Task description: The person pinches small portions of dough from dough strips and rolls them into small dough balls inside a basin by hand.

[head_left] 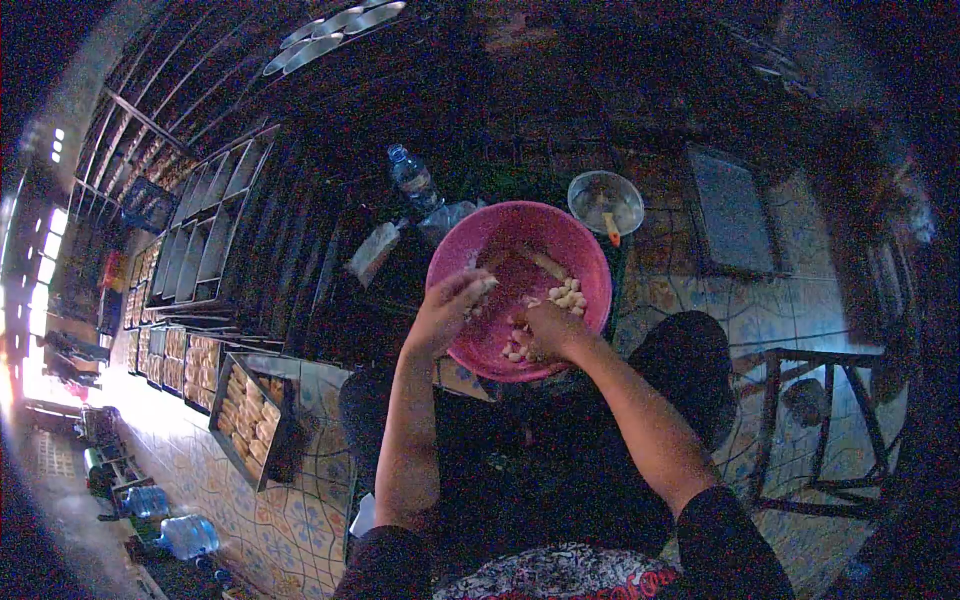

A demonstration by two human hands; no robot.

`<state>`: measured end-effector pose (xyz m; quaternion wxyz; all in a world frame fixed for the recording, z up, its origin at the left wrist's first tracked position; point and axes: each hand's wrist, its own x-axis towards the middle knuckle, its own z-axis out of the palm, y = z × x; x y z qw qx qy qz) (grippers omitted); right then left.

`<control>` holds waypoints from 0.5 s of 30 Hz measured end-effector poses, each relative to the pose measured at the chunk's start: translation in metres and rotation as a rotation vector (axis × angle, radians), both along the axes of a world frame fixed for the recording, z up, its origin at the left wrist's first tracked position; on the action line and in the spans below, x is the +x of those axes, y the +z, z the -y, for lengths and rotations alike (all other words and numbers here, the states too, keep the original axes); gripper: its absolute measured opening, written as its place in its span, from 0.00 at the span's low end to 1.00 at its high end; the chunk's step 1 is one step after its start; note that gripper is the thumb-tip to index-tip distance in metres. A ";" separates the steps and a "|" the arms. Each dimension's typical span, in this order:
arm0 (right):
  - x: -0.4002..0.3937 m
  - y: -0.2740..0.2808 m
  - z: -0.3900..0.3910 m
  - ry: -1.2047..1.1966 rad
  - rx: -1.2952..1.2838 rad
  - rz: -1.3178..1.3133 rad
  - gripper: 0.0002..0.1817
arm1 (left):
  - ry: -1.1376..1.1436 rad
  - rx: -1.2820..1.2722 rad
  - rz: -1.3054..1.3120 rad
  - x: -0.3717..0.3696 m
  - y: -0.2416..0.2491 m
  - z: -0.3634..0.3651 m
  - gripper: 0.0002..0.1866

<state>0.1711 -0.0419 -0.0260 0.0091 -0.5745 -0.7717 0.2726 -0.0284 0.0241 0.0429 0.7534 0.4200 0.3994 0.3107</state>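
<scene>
Head view. Pink bowl (pixel 590 250) in front of the torso, pale pieces (pixel 568 298) inside, bunched mostly toward its right side. Left hand (pixel 458 305) over the bowl's left side, fingers curled, pale bit at the tips; can't tell if gripped. Right hand (pixel 548 328) reaches down among the pieces, hiding some; finger closure and any hold not visible.

Beyond the rim: clear bottle (pixel 413 182), plastic bag (pixel 372 250) to the left; metal pan (pixel 590 190) with orange-handled utensil (pixel 613 230) close by, right. Tray of rolls (pixel 250 420) lower left; dark metal frame (pixel 772 430) on tiled floor (pixel 690 300), right.
</scene>
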 end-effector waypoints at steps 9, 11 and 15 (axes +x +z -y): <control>0.020 0.035 0.006 -0.348 0.349 -0.474 0.17 | -0.069 0.558 -0.544 0.006 -0.023 0.004 0.15; 0.019 0.035 0.008 -0.332 0.395 -0.591 0.17 | -0.056 0.676 -0.634 0.009 -0.025 0.005 0.14; 0.016 0.064 0.013 -0.114 0.612 -0.530 0.20 | -0.019 0.561 -0.515 0.023 -0.035 0.008 0.15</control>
